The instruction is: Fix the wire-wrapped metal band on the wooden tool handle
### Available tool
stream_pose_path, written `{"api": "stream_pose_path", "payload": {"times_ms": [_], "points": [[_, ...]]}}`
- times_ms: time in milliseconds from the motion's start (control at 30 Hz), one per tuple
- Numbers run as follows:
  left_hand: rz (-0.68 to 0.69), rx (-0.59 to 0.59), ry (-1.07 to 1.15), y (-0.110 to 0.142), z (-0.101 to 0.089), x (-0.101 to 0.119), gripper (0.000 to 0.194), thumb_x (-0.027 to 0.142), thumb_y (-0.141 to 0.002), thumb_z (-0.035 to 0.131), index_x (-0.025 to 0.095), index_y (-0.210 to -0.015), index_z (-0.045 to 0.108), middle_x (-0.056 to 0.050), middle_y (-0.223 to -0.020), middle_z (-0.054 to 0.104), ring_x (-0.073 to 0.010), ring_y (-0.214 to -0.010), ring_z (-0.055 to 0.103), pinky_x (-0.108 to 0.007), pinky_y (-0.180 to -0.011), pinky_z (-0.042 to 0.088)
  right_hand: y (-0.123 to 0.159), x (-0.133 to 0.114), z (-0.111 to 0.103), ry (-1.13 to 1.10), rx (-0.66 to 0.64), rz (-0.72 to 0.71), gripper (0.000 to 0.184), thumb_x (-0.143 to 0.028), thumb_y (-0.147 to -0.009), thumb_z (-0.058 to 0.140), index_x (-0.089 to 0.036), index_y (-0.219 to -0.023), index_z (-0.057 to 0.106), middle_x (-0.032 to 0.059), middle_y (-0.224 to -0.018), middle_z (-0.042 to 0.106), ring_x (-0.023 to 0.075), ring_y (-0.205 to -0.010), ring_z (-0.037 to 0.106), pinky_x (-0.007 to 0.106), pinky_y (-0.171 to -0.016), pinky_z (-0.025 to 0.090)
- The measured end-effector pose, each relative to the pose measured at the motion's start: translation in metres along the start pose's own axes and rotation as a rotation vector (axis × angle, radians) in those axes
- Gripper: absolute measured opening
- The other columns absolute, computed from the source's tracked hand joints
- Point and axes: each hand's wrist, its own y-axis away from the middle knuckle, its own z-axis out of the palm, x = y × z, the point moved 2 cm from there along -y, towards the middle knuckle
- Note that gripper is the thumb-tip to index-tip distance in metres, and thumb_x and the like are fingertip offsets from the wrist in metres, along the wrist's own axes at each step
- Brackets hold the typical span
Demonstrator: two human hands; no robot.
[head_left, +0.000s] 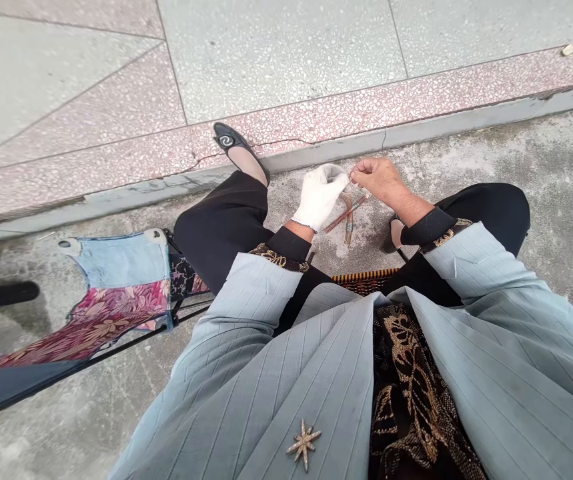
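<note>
My left hand [318, 197] wears a white knit glove, its fingers curled round with the thumb and fingertips meeting. My bare right hand [380, 180] is closed in a pinch just beside the gloved fingertips. Whatever is between the fingers of either hand is too small to make out. Below the hands, on the concrete, lie a reddish-brown stick [337, 221] and a short brownish piece with a wrapped-looking end [349, 227]. The two cross each other; whether they are joined I cannot tell.
A raised curb [396, 139] with terrazzo paving [286, 60] runs ahead. My foot in a black shoe [233, 140] rests on its edge. A folding chair with patterned fabric [121, 293] stands at the left. Under me is a woven seat [363, 280].
</note>
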Motion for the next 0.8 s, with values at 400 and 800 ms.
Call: {"api": "stream_pose_path", "payload": {"times_ms": [400, 800], "points": [[-0.058, -0.048, 0.056, -0.001, 0.003, -0.005, 0.012, 0.027, -0.077, 0.069, 0.018, -0.084, 0.074, -0.004, -0.076, 0.075, -0.0187, -0.077, 0.07, -0.03, -0.076, 0.057, 0.002, -0.002, 0.0, 0.023, -0.018, -0.027, 0.015, -0.015, -0.077, 0.062, -0.018, -0.062, 0.06, -0.0033, -0.058, 0.05, 0.012, -0.062, 0.043, 0.028, -0.063, 0.034], [0.033, -0.071, -0.078, 0.002, -0.002, 0.005, 0.012, 0.022, -0.076, 0.069, 0.017, -0.086, 0.074, -0.006, -0.088, 0.076, -0.024, -0.091, 0.069, -0.034, -0.088, 0.054, 0.001, -0.006, -0.008, 0.127, -0.156, -0.091, 0.024, -0.011, -0.077, 0.059, -0.019, -0.057, 0.049, -0.0032, -0.06, 0.047, 0.0114, -0.065, 0.04, 0.028, -0.065, 0.031]]}}
